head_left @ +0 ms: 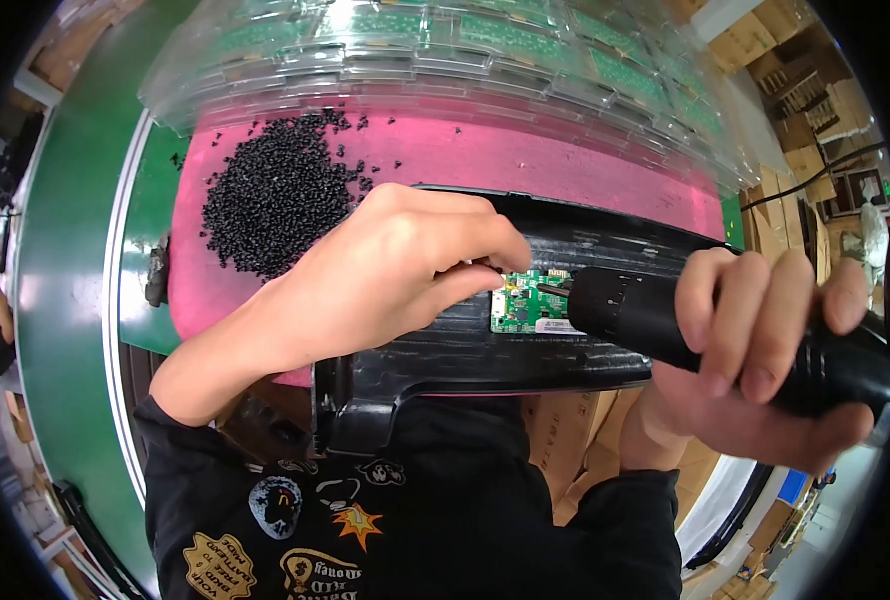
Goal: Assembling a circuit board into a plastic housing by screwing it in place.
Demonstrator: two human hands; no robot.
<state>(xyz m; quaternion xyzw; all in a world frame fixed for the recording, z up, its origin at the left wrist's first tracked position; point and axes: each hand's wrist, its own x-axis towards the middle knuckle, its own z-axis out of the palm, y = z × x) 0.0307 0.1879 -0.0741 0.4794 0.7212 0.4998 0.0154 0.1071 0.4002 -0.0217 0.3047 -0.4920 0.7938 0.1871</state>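
My right hand (760,330) is wrapped round a thick black electric screwdriver (630,308), held nearly level with its tip pointing left over a small green circuit board (517,316). The board lies in a long black plastic housing (445,352). From the left, my left hand (395,265) reaches over the housing, thumb and forefinger closed together by the board's upper left corner. Whatever those fingertips hold, if anything, is hidden. Beyond my left wrist, a heap of small black screws (275,195) is spread on the pink mat (445,135).
Stacked clear plastic trays (445,65) with green boards stand along the far side of the mat. A green work surface (65,300) runs along the left. Cardboard boxes (805,170) and a black cable (815,175) are at the right. A co-worker's arm (0,295) shows far left.
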